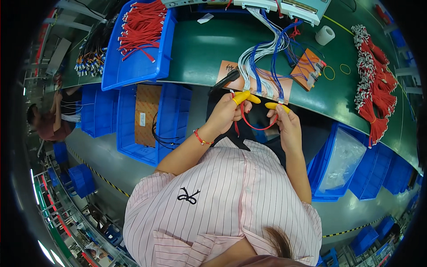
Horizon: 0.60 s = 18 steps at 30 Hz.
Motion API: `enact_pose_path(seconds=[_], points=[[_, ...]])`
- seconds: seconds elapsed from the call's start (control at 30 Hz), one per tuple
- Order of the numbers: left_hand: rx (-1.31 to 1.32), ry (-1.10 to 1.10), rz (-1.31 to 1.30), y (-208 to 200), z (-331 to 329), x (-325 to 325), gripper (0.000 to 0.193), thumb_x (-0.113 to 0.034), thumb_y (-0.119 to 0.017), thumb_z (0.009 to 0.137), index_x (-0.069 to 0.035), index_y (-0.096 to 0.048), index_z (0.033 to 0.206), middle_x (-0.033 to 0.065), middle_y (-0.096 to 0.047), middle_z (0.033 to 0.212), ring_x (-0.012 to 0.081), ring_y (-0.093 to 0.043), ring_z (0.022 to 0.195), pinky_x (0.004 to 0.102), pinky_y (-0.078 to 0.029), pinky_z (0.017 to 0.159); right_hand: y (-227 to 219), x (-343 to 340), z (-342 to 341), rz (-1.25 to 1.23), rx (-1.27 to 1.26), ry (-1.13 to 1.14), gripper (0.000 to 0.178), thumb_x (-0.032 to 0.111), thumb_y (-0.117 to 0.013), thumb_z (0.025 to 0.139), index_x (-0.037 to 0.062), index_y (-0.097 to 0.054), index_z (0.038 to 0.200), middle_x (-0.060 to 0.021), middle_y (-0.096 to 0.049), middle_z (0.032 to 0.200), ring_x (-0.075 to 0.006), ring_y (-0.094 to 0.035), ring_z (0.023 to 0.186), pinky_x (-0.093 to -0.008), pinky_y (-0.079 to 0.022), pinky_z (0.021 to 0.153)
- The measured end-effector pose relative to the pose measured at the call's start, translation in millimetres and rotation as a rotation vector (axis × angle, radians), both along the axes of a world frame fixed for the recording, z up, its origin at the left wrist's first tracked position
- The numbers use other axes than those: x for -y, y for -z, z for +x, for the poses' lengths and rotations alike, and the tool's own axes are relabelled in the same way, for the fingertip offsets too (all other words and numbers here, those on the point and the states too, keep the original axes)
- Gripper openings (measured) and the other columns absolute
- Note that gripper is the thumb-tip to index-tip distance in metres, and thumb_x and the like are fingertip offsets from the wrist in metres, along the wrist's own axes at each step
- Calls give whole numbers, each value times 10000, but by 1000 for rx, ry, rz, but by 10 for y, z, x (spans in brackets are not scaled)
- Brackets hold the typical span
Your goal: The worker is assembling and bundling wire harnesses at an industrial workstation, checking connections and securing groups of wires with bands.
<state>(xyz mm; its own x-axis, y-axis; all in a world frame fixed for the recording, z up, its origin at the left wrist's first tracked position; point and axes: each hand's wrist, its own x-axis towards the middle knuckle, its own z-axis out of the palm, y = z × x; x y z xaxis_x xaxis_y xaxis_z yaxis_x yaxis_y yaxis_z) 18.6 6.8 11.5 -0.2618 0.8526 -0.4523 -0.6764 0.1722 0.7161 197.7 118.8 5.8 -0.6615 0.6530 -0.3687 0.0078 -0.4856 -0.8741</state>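
Observation:
Yellow finger covers sit on fingers of both hands. My left hand [225,111] pinches one end of a red wire cable [255,127] at the table's near edge. My right hand [287,123] grips the other end, and the cable sags in a loop between them. Just beyond my fingertips, small white connectors [270,95] line the edge of a tan board [229,66]. White wires [243,57] and blue wires [252,62] run from these up to a light-coloured electronic instrument [299,10]. My fingers hide the cable's end plugs.
At the left stands a blue bin [161,66] of red cables [143,26]. A black pen-like tool [227,79] lies beside the board. To the right are an orange block with wires [307,71], a white roll [325,35] and bundled red cables [373,89]. Blue crates [153,153] flank me below the table.

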Motion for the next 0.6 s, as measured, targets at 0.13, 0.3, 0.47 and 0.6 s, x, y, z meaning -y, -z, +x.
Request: enact_pose_path(seconds=[0.13,0.3,0.47,0.6], points=[[-51,-7,-15,-10,65,-48,263,-191,-420,1024,11,-589,1021,12,-570,732,1,-280,451,194,-183,411,82,-73,-34,-15,-83,-6,338,294,-533,1008,-17,-662,990,-21,-641,798,-41,-521,679,-182,-405,630],[-79,-71,-14,9,110,-59,250,-168,-430,1013,12,-604,1016,-4,-555,721,-2,-276,457,196,-180,410,74,-48,-52,11,-96,11,336,302,-539,1004,-6,-662,955,-16,-636,777,-41,-520,666,-187,-408,626],[-99,-126,43,62,131,30,230,-105,-432,981,37,-598,1054,-3,-555,737,-2,-284,454,195,-185,414,70,-38,36,15,-22,14,318,302,-563,990,6,-672,947,-11,-644,777,-38,-523,674,-185,-410,621],[-119,-141,54,40,120,76,251,-107,-402,994,47,-585,1072,13,-547,745,5,-275,463,192,-193,422,67,-34,64,46,4,48,290,281,-591,974,7,-680,939,-10,-649,776,-35,-519,670,-183,-402,615]])
